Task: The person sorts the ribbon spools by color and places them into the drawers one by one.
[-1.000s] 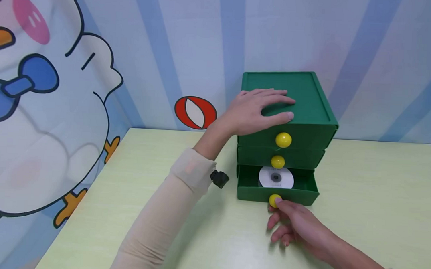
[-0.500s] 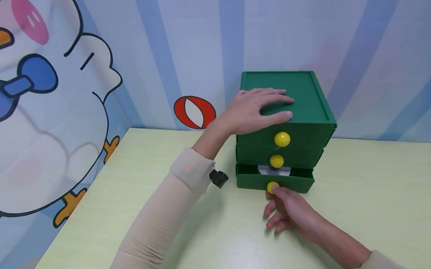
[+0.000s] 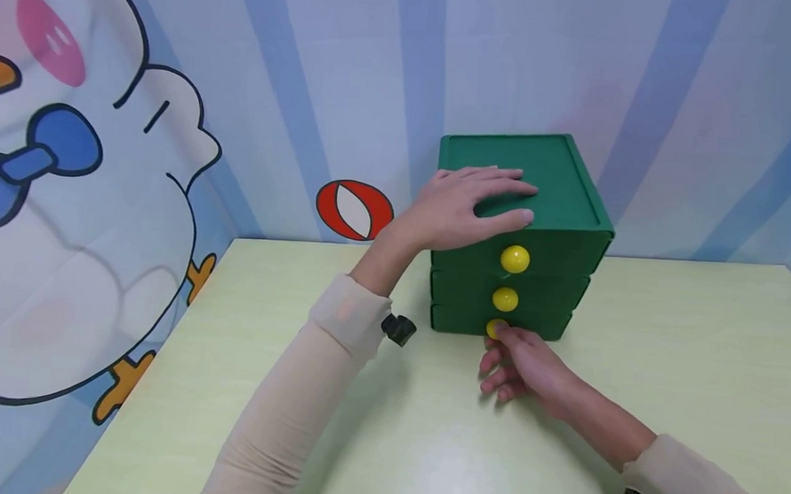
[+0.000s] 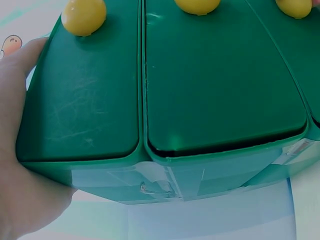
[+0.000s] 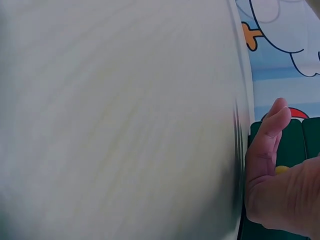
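A green cabinet of three stacked drawers (image 3: 548, 250) stands at the back of the table, each drawer with a round yellow knob. In the head view all three drawers sit closed, and the disc is out of sight. My left hand (image 3: 466, 206) lies on the left part of the cabinet's top, fingers extended. The left wrist view shows part of that hand (image 4: 25, 185) along the cabinet's side, beside the top drawer's knob (image 4: 85, 16). My right hand (image 3: 529, 367) has its thumb on the bottom drawer's knob (image 3: 496, 329), with the other fingers loosely bent below it.
The pale table (image 3: 427, 432) reaches to a patterned wall cloth (image 3: 350, 75) just behind the cabinet. A printed cartoon bird (image 3: 83, 263) covers the cloth on the left. Small black devices (image 3: 398, 330) sit at both sleeve cuffs.
The bottom drawer, open earlier with a white disc inside, has slid back into the cabinet. My right hand moved forward with its knob. My left hand stayed on top.
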Demonstrator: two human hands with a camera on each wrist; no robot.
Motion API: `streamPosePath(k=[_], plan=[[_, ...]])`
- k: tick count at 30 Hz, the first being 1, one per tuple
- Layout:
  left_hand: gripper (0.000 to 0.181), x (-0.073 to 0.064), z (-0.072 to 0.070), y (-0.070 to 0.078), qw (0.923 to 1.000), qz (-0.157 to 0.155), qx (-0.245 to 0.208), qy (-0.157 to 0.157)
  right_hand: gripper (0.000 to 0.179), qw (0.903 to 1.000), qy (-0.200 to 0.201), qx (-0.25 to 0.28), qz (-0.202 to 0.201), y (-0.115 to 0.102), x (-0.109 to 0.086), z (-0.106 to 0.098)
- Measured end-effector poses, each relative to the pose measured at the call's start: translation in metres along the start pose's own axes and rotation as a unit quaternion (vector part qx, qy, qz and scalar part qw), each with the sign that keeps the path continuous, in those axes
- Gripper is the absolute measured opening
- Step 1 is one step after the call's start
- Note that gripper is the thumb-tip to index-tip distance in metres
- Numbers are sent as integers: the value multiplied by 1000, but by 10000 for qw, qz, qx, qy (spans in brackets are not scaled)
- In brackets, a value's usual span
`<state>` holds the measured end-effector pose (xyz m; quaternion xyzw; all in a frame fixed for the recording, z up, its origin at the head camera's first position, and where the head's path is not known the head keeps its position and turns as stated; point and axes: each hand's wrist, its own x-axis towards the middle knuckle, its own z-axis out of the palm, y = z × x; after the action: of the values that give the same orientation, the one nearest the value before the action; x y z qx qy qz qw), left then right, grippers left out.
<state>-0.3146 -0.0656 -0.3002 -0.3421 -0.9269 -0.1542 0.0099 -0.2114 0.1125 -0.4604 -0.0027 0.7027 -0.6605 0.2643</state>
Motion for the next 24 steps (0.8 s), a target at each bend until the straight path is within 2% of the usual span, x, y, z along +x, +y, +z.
streamPosePath(k=[12,24], plan=[[56,0,0,1,10000,-42,57,-33,40,9998,-53,-174,-67,1,2,0],[56,0,-2,3,10000,58,28,40,41,9995,-61,-290,-85,1,3,-2]])
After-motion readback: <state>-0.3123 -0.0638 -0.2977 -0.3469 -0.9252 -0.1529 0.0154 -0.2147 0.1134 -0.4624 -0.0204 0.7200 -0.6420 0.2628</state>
